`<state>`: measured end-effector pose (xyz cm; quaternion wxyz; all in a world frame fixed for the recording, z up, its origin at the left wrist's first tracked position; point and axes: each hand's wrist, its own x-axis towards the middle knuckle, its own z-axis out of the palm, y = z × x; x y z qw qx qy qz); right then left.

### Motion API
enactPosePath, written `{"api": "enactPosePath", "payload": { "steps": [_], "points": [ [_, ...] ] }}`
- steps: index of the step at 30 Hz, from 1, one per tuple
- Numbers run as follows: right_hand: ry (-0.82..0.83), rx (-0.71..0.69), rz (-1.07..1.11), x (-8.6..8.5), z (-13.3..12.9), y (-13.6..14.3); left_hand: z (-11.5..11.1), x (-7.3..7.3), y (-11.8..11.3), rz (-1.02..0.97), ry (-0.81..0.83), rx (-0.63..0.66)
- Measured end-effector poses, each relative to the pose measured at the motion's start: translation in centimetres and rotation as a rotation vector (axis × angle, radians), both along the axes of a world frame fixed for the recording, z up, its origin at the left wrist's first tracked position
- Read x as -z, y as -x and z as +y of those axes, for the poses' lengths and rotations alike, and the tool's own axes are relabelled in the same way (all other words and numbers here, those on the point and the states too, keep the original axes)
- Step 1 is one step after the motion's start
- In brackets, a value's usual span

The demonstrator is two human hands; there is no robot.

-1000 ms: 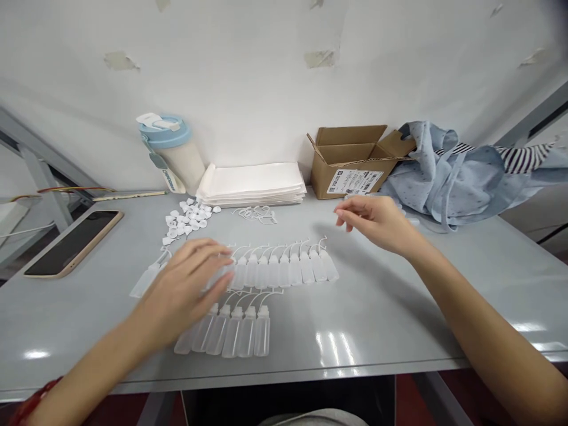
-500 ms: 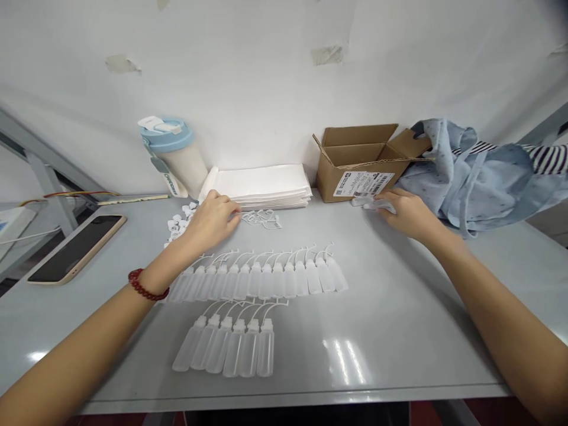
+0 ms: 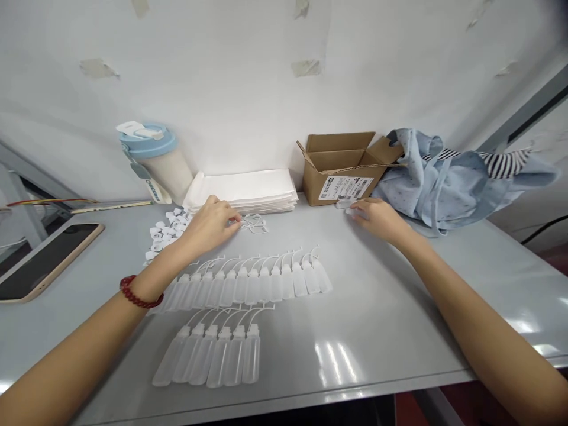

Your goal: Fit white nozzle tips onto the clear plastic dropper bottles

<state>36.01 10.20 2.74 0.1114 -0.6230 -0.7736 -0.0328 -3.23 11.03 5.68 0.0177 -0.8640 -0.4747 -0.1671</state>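
My left hand (image 3: 210,225) has its fingers curled together at the left edge of a small pile of thin white plastic straps (image 3: 255,223). Its fingertips are closed on one of them, mostly hidden by the hand. At the foot of the cardboard box, my right hand (image 3: 377,218) closes its thumb and fingers on a small clear plastic bottle (image 3: 350,211). Another clear bottle (image 3: 343,204) lies just behind it. Between my arms, two rows of translucent bottles lie on the table, a longer back row (image 3: 252,286) and a shorter front row (image 3: 219,358), each bottle with a strap at its neck.
White caps (image 3: 162,232) are heaped left of my left hand. Behind stand a tumbler with a blue lid (image 3: 153,142), a stack of white paper (image 3: 244,184) and the open cardboard box (image 3: 317,177). Blue cloth (image 3: 430,189) lies right; a phone (image 3: 47,260) lies left.
The view has shifted, so most things sit further left. My right hand's fingers have closed in around the bottle by the box. My left hand stays at the straps.
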Motion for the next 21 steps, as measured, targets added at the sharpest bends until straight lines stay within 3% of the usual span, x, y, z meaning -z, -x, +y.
{"api": "enactPosePath", "payload": {
  "steps": [8, 10, 15, 21],
  "points": [
    [-0.060, -0.062, 0.163, -2.4, -2.4, 4.3, -5.6, -2.1, -0.4, -0.234, -0.146, -0.010],
    [-0.045, -0.142, 0.357, -3.2, -3.8, 6.3, -6.8, -2.2, -1.0, -0.345, -0.158, 0.017],
    [0.194, -0.301, 0.793, -4.1, -8.0, 11.0, -9.0, -1.8, -3.2, -0.553, -0.033, 0.080],
    [0.348, -0.347, 0.956, -4.2, -10.8, 13.6, -10.9, -2.0, -4.8, -0.645, 0.072, 0.139]
  ]
}}
